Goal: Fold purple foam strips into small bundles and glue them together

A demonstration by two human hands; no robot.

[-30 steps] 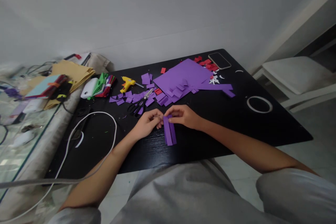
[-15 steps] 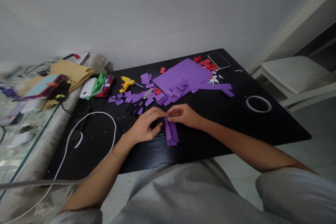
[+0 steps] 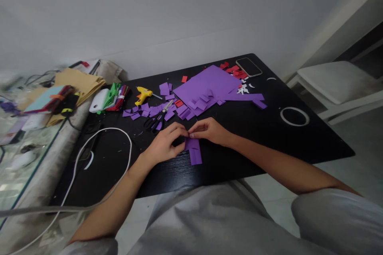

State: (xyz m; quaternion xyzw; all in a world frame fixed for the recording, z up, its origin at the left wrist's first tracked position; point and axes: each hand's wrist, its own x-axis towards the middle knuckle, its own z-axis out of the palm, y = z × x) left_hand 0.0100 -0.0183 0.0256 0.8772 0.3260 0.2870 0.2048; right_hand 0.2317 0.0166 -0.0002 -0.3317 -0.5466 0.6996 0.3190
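Close to the table's near edge, my left hand (image 3: 168, 141) and my right hand (image 3: 212, 131) meet over a folded purple paper strip (image 3: 196, 155). The right thumb and fingers pinch its far end. Left fingers and thumb close on a flap of the same strip at its left side. The strip's lower end hangs toward me, with a crease showing; its top is partly hidden by my fingertips. Just beyond the left hand lie black-handled scissors (image 3: 158, 118) among small purple paper pieces (image 3: 146, 108).
A large purple sheet (image 3: 214, 79) lies behind my hands. A yellow glue gun (image 3: 143, 95) and bundles of coloured material (image 3: 115, 95) are at the left. A phone (image 3: 249, 67), a white ring (image 3: 295, 116) and red scraps (image 3: 235, 71) are at the right. A white cable (image 3: 131, 147) loops over my left forearm.
The strip's far part has opened out to the left, and my left fingers and thumb now close on it. My right fingertips have shifted slightly left.
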